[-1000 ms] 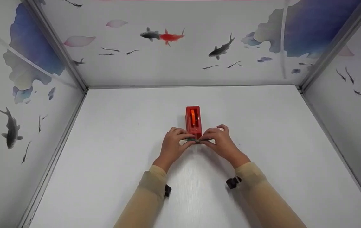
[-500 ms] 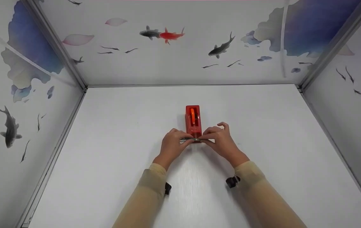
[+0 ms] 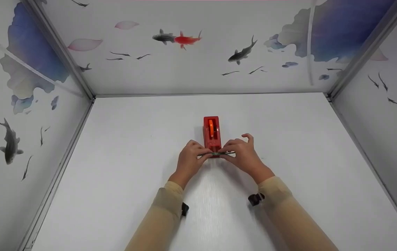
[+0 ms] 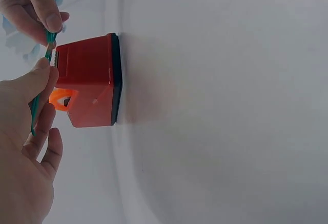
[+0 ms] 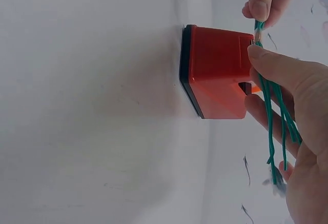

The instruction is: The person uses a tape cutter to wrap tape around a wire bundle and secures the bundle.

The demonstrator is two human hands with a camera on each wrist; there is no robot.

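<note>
A red tape dispenser (image 3: 212, 142) with an orange tape core (image 3: 211, 128) stands on the white table, just beyond both hands. My left hand (image 3: 189, 161) pinches one side of a bundle of thin green strands (image 4: 36, 108) between thumb and fingers. From the other side my right hand (image 3: 246, 158) pinches the same bundle, close to the left fingertips. A short brownish band (image 5: 258, 34) shows on the strands between the two hands. In the right wrist view, several loose strand ends hang past the right palm. The bundle is held at the dispenser's near end.
White table surface (image 3: 132, 157) surrounds the dispenser. Printed panels (image 3: 198, 69) with fish and petals enclose the table at the back and both sides. A small black camera (image 3: 256, 199) sits at the right wrist.
Both hands stay nearly in place. The fingertips shift slightly on the bundle, and the middle between them looks greener and less dark than a second ago. The dispenser stays put.
</note>
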